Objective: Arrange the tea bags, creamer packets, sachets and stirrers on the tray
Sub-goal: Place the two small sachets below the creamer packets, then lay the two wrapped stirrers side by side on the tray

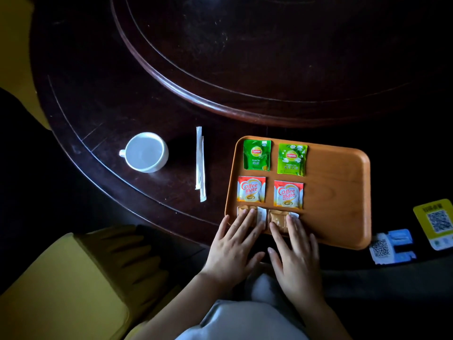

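Beyond the hands lay two green tea bags [257, 155] [292, 159] and two creamer packets [251, 189] [288, 194]; under the fingertips, two brown sachets [260, 215] [278, 218]; off to their left, two wrapped stirrers [198, 158] [203, 173] and one cup [145, 152].

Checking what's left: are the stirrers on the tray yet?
No. The two wrapped stirrers lie on the table, left of the tray.

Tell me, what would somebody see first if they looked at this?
Probably the orange tray on the dark table, with green tea bags above red creamer packets. Next, the left hand and right hand, lying flat on two brown sachets at the tray's near edge. Left of it sits a white cup.
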